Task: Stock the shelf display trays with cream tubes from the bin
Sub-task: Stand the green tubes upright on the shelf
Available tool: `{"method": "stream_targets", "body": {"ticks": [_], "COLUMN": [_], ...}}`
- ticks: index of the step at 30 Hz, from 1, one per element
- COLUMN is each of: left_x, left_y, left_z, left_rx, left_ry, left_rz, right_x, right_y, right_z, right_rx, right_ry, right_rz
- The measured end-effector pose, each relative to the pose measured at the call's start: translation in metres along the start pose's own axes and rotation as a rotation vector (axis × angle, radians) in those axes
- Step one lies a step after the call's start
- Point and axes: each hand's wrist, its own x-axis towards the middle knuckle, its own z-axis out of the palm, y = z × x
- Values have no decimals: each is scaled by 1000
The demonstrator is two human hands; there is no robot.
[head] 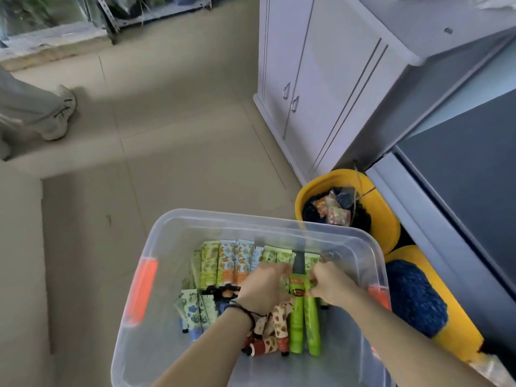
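1. Clear plastic bin stands on the tiled floor near me, cream tubes lying inside
2. My left hand reaches among them; its grip is hidden, I cannot tell
3. My right hand, just right of it, pinches a green tube

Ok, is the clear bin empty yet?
No, not empty: the clear bin holds many cream tubes lying across its floor.
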Motion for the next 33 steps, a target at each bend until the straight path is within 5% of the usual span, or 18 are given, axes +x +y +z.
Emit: {"method": "stream_targets", "body": {"ticks": [4,9,16,22,28,33], "left_x": [23,41,52,48,17,-22], "left_y": [4,5,12,14,4,9], "left_z": [9,25,42,34,-3,-47], "left_rx": [129,280,432,210,-74,-142], "left_ry": [4,43,100,-26,-208,-85], "left_rz": [11,55,56,-18,102,205], "right_x": [9,7,-5,-16,-44,-83], "right_y": [6,-1,2,1,-9,-25], "right_z": [4,-12,-26,-23,-26,-50], "right_rx": [-21,112,47,15,-13,12], "right_ry": [5,-230,-331,-311,-281,-50], "right_rz": [31,91,36,11,-72,-145]}}
